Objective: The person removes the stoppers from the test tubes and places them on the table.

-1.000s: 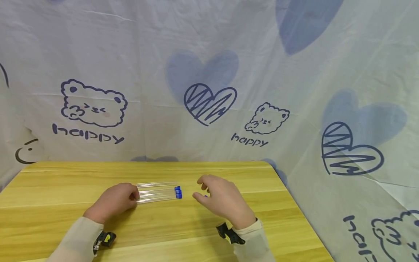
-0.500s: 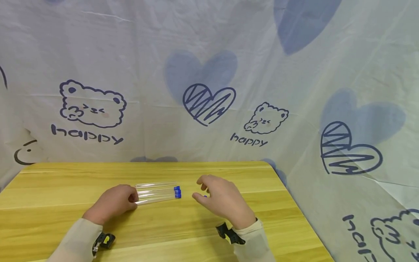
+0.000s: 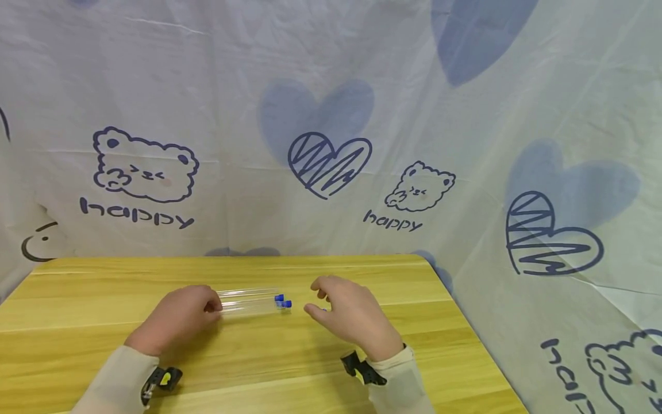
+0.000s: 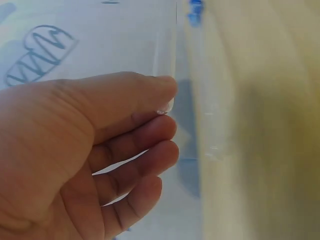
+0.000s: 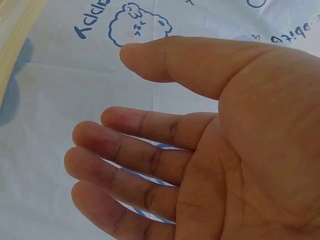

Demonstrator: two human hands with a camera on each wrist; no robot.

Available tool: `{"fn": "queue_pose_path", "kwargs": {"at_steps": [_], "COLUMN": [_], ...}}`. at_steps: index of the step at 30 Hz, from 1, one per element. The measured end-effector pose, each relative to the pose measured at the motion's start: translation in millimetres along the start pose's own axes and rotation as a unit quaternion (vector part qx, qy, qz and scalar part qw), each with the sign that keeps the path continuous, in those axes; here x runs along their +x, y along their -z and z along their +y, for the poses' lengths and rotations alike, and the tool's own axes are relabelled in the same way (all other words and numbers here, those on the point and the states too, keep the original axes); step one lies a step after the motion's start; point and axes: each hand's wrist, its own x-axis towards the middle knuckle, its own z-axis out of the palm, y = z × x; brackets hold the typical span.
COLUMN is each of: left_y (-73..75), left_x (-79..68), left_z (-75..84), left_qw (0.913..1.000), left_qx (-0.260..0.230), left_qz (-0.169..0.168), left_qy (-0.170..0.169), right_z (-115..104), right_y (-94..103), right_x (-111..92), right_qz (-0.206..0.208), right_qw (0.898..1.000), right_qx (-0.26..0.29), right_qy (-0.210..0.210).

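Note:
Several clear test tubes [image 3: 248,292] lie side by side on the wooden table, pointing left to right. Blue caps [image 3: 279,297] mark the right ends of some; the rearmost shows no cap. My left hand [image 3: 178,316] is at their left ends. In the left wrist view, its thumb and forefinger pinch the rounded end of one clear test tube [image 4: 165,60], while the other fingers are loosely bent. My right hand [image 3: 354,316] hovers to the right of the caps, thumb and fingers apart and holding nothing. A small blue piece [image 3: 324,310] shows just past its thumb, mostly hidden.
The wooden table [image 3: 258,368] has rounded far corners. Behind it and along the right side hangs a white cloth [image 3: 233,115] printed with hearts and bears. Each wrist wears a black strap with a small device.
My left hand has shifted slightly up and pinches a test tube; the front blue cap has slid to the right, past the one behind it. My right hand has stayed still.

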Motion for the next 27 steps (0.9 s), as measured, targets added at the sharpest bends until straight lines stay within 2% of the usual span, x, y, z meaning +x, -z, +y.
{"fn": "queue_pose_path", "kwargs": {"at_steps": [6, 16, 20, 27], "left_y": [27.8, 67.1, 76.0, 85.3], "left_x": [-2.5, -13.6, -18.5, -25.9], "left_z": [19.8, 51.1, 57.5, 59.2], "left_qw": [0.9994, 0.9965, 0.9942, 0.9922], "left_qx": [0.014, 0.012, 0.009, -0.011], "left_qz": [0.023, 0.071, 0.093, 0.118], "left_qy": [-0.023, -0.042, -0.053, -0.037], "right_z": [-1, -1, -1, 0], "right_y": [-1.2, -2.9, -2.5, -1.7], "right_x": [2, 5, 6, 6], "right_qz": [0.007, 0.065, 0.091, 0.152], "right_qw": [1.000, 0.998, 0.995, 0.984], "right_qx": [-0.007, 0.009, 0.029, 0.066], "right_qy": [-0.007, -0.003, 0.013, 0.068]}}
